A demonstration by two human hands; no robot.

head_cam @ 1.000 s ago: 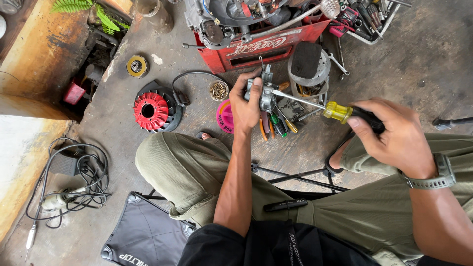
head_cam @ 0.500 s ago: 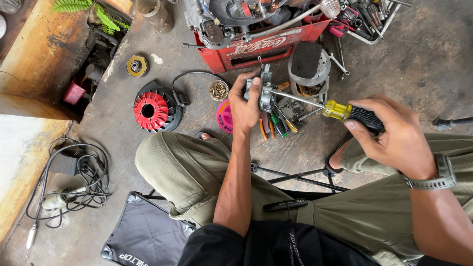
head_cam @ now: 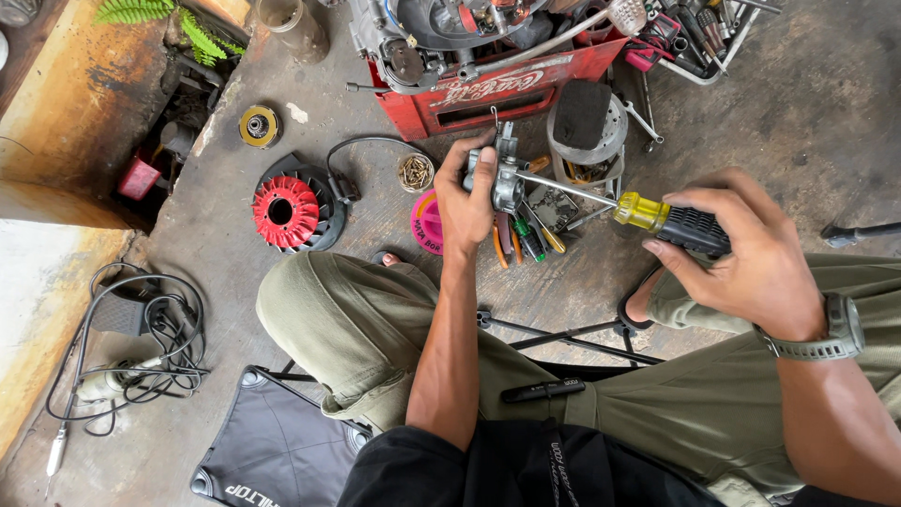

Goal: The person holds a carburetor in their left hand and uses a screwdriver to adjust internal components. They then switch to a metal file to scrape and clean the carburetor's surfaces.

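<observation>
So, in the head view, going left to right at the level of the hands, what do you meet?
Red finned fan wheel → small round tin of screws → left hand → grey metal engine part → yellow-and-black-handled screwdriver → right hand.

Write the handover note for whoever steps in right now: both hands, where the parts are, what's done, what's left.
Left hand: grips the small metal part, held up over the floor.
Right hand: holds the screwdriver by its yellow-and-black handle, tip set into the part.
Nearby: pliers on the floor under the part, red crate with the engine behind, red fan to the left.
Done: driver seated.
Left: the screw work; its progress cannot be told.
</observation>
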